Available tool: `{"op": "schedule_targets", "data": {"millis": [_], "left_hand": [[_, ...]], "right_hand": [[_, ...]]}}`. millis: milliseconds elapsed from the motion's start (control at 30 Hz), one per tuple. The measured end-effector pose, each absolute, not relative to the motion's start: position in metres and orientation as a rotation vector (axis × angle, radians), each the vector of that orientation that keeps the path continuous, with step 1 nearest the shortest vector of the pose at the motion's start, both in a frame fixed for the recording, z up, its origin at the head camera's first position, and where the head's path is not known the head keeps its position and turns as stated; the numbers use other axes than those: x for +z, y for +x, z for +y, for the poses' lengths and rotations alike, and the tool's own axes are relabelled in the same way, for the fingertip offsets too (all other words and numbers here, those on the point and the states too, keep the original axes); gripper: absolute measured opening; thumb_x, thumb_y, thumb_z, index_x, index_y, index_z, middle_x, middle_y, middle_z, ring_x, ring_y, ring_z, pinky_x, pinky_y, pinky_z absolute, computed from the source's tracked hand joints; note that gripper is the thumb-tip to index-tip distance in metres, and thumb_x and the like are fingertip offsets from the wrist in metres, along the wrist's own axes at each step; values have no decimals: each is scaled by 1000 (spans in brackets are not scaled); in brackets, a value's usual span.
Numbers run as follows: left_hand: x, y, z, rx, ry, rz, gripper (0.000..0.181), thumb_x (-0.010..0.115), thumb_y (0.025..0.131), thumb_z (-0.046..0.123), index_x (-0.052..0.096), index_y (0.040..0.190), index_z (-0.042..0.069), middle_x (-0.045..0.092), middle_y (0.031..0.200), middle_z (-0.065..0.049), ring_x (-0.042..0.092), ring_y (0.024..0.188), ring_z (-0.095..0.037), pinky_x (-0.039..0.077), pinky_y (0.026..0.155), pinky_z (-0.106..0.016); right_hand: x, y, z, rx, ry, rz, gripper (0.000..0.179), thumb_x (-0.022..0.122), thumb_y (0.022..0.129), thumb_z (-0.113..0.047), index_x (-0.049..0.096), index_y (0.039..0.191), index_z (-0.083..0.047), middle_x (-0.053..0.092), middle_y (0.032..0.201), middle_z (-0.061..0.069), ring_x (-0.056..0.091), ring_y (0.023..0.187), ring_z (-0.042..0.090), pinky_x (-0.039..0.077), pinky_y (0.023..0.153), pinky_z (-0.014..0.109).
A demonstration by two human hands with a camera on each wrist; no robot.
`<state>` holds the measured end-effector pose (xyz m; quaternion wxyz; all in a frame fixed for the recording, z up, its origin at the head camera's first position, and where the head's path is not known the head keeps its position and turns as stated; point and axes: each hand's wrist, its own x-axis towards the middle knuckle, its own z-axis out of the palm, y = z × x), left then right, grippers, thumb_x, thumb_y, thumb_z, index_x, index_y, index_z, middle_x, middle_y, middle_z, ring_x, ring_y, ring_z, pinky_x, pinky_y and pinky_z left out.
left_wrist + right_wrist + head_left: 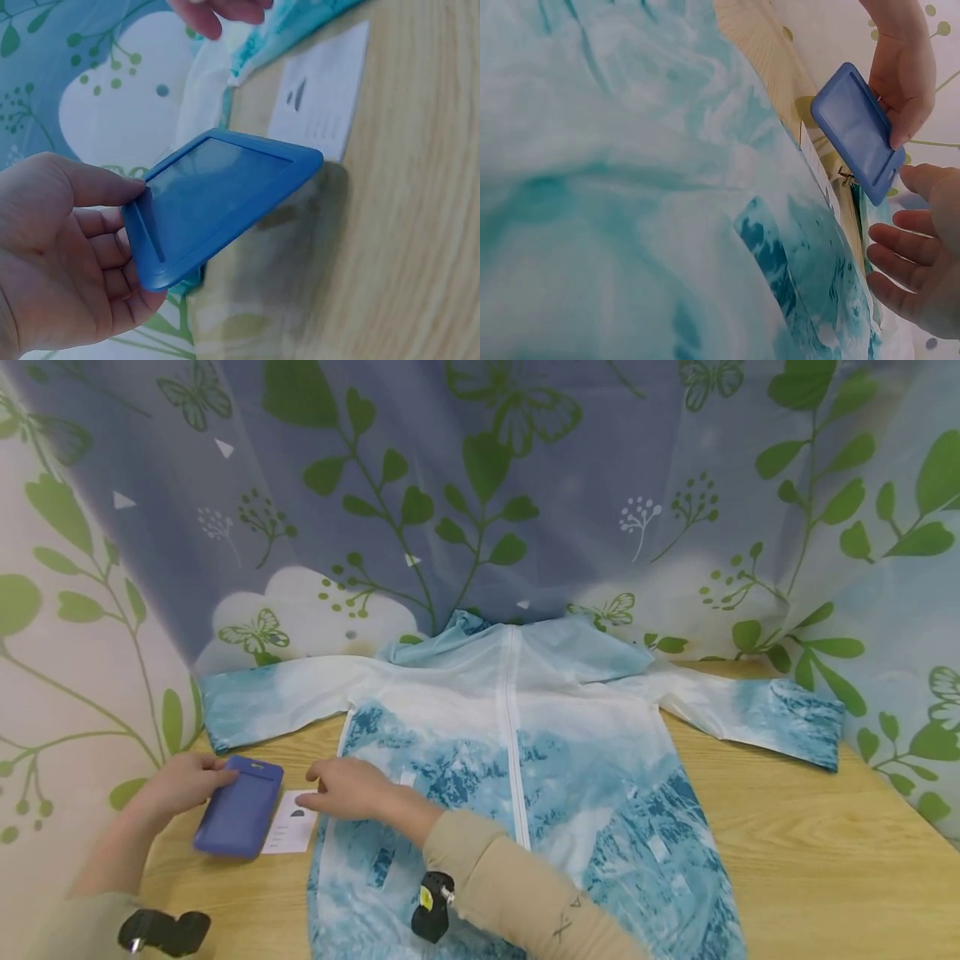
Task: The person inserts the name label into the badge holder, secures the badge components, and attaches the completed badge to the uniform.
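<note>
My left hand pinches a blue badge holder by its slotted end, thumb on top and fingers beneath. In the left wrist view the badge holder is tilted, its framed clear window showing, and a shadow falls on the wood below. A white printed card with a small dark mark lies beside it on the table. My right hand is over the card's far corner, at the jacket's edge. In the right wrist view the right hand has loosely bent, spread fingers and holds nothing, close to the badge holder.
A blue and white zip jacket with a mountain print lies spread across the wooden table, sleeves out to both sides. Behind it and at both sides hang curtains with green leaves and butterflies.
</note>
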<state>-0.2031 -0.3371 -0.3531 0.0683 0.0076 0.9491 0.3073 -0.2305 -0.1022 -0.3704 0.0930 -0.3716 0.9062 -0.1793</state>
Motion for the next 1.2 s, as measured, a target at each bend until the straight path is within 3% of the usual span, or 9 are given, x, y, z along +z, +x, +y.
{"op": "schedule_targets", "data": {"millis": [167, 433, 567, 967, 1200], "left_hand": [[-346, -207, -325, 979, 40, 2851, 23, 50, 95, 18, 52, 78, 2, 43, 66, 0, 42, 64, -16, 37, 57, -30], [-337, -210, -295, 1042, 79, 2922, 28, 48, 97, 24, 54, 94, -3, 53, 78, -6, 46, 72, -20, 38, 59, -31], [-336, -213, -282, 1111, 96, 2910, 30, 48, 97, 24, 54, 100, -6, 54, 82, -8, 46, 75, -22, 38, 62, -31], [-337, -221, -256, 1232, 37, 2939, 26, 50, 96, 23, 53, 97, -3, 53, 76, -5, 44, 72, -20, 37, 61, -31], [-338, -229, -244, 1287, -8, 2950, 28, 51, 95, 20, 54, 102, -7, 60, 92, -17, 49, 82, -25, 41, 66, -32]], "right_hand": [[-368, -229, -106, -691, -973, 2683, 42, 52, 93, -44, 58, 125, -17, 64, 93, -10, 55, 69, -2, 42, 55, 15], [-367, -234, -100, -906, -728, 2724, 43, 54, 92, -45, 57, 125, -18, 63, 94, -7, 55, 67, 3, 43, 55, 20], [-371, -238, -95, -1051, -668, 2710, 38, 56, 92, -40, 58, 122, -15, 62, 85, -7, 53, 61, 4, 43, 52, 22], [-371, -251, -79, -1307, -632, 2710, 31, 60, 91, -33, 63, 107, -7, 63, 81, -2, 53, 60, 6, 42, 52, 21], [-367, -258, -69, -1258, -642, 2799, 30, 60, 90, -36, 65, 101, -8, 65, 85, -1, 56, 66, 7, 44, 55, 20]]}}
